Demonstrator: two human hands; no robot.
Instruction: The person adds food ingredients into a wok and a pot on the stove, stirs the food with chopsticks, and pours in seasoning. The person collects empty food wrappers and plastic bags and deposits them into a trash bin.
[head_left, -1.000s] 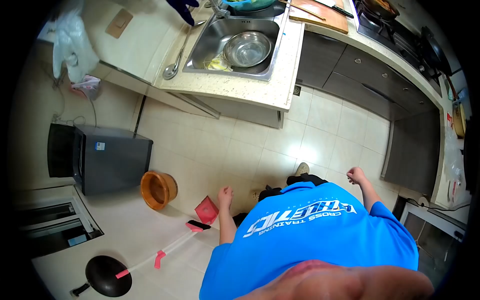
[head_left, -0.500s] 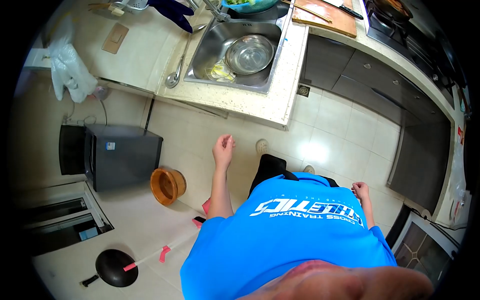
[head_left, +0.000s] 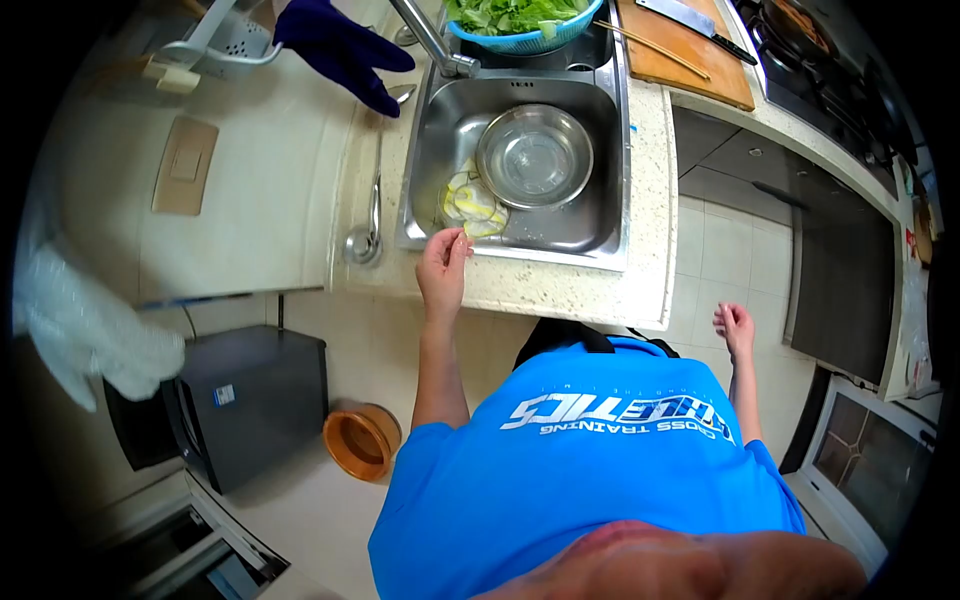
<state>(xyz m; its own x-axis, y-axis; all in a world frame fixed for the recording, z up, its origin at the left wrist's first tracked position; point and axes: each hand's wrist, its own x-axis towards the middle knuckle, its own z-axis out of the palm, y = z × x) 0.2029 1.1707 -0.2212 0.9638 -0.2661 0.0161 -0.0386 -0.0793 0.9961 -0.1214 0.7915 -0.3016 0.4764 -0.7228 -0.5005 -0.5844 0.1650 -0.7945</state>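
My left hand (head_left: 443, 268) is over the front edge of the counter at the sink's near left corner, its fingers loosely bent and apart, holding nothing. In the steel sink (head_left: 610, 225) a round metal bowl (head_left: 535, 157) sits beside some yellow-green scraps (head_left: 473, 204), which lie just beyond my left fingertips. My right hand (head_left: 735, 325) hangs over the floor to the right of the counter, relaxed and open, touching nothing. Above the sink basin, the faucet (head_left: 430, 40) reaches in from the back, near a blue basket (head_left: 530, 42) of leafy greens (head_left: 515, 15).
A ladle (head_left: 364, 243) lies left of the sink, below a dark blue glove (head_left: 340, 45). At the right are a cutting board (head_left: 670, 62), chopsticks (head_left: 655, 50), a cleaver (head_left: 690, 18) and a stove (head_left: 800, 70). A wooden bucket (head_left: 362, 442) stands on the floor.
The view has moved forward, so the sink and counter are nearer. My left hand has risen from beside my body to the counter edge. The pan and dustpan on the floor are out of view.
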